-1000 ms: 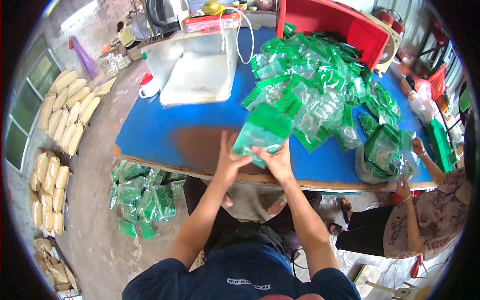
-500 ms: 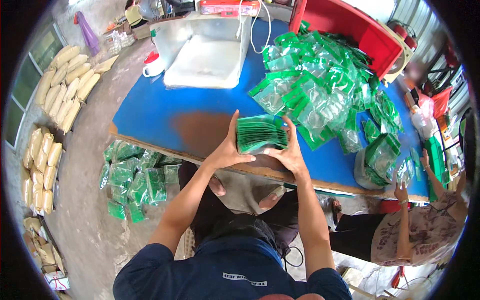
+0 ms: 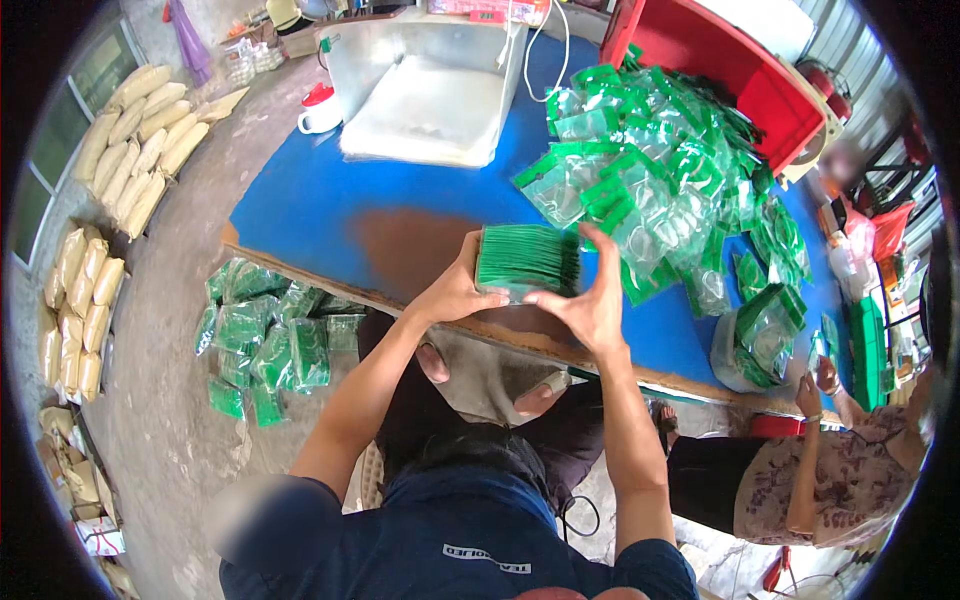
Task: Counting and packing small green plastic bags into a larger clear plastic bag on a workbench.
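Observation:
Over the table's front edge I have a thick stack of green-topped clear plastic packets [image 3: 527, 258], their green edges lined up in close rows. My left hand [image 3: 455, 288] is closed round the stack's left side, with its thumb along the near edge. At the right side, my right hand [image 3: 592, 305] has its thumb against the near corner and its fingers curved around the far right corner. Part of the fingers is hidden behind the packets. A large loose heap of similar packets [image 3: 650, 190] lies on the blue table [image 3: 290, 215], right of and beyond my hands.
A red bin [image 3: 715, 75] lies tipped behind the heap. A clear box with plastic sheets [image 3: 425, 115] and a red-lidded white mug [image 3: 320, 112] stand farther back. Bundled packets [image 3: 270, 340] lie on the floor at left. A co-worker [image 3: 825, 470] handles packets beside a full tub [image 3: 740, 355].
The packets in the stack look more evenly lined up. My right hand's fingers have shifted outward at its right side. The co-worker's hands have moved, and the whole view has shifted slightly.

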`<state>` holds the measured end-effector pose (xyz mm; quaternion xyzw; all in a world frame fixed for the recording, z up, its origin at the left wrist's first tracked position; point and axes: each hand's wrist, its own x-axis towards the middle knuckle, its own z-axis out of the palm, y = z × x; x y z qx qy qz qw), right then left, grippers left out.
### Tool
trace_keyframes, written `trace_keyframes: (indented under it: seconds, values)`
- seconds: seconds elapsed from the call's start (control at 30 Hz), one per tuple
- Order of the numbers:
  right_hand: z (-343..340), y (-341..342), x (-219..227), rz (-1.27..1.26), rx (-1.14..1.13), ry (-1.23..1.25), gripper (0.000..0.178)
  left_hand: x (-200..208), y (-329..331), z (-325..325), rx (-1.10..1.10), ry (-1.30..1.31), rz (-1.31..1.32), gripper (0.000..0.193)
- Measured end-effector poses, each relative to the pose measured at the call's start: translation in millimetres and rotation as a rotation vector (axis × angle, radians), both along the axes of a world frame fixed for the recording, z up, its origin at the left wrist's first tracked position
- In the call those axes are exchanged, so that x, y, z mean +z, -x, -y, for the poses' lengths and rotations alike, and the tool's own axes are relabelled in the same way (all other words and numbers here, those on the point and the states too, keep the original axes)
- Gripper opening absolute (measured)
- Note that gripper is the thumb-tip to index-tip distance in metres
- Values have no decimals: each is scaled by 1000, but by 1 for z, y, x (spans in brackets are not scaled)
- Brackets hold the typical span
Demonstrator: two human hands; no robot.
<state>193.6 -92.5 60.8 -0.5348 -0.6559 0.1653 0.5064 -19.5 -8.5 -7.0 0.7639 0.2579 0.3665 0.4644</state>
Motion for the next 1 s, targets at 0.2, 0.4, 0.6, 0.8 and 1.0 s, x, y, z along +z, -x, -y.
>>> trace_keyframes:
  seconds: [0.2, 0.4, 0.6, 0.8, 1.0]
  values:
    - [-21, 33, 57, 792, 125, 156, 120, 17, 7, 12, 73, -103, -91, 92]
    - [-1, -4, 45, 112, 262, 479, 73, 44, 0, 42, -9, 385, 464, 96]
    - [-1, 19, 0, -72, 113, 397, 70, 19, -28, 62, 201, 676, 818, 59]
    - [10, 38, -3, -218, 194, 233, 67, 6, -29, 50, 385, 249, 712, 45]
    - [28, 20, -25, -413, 231, 344, 69, 10, -48, 58, 327, 126, 476, 45]
